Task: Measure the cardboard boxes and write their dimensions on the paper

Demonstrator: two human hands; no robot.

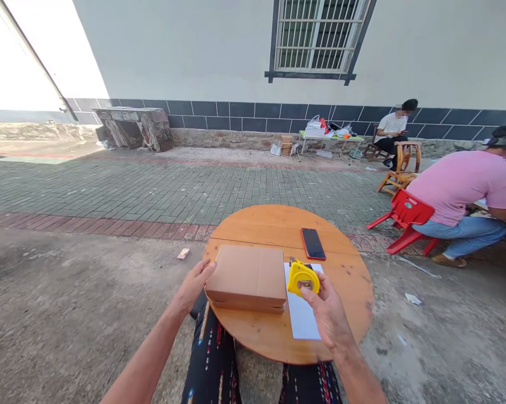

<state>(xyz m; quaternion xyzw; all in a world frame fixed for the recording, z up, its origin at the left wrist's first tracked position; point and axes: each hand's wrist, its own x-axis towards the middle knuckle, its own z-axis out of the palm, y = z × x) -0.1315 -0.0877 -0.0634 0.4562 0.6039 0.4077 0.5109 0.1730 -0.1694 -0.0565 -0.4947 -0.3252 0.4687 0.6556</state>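
A closed brown cardboard box lies flat on the round wooden table in front of my knees. My left hand rests against the box's left side, its fingers stretched out rather than wrapped round anything. In my right hand is a yellow tape measure, held just right of the box with the thumb on its face. No drawn-out blade can be made out. Beneath the tape measure and that hand lies a white sheet of paper, partly covered by them.
A phone with a red edge lies toward the table's far right. Beyond on the right, a person in a pink shirt sits on a red chair. Another person sits by the wall near a cluttered folding table.
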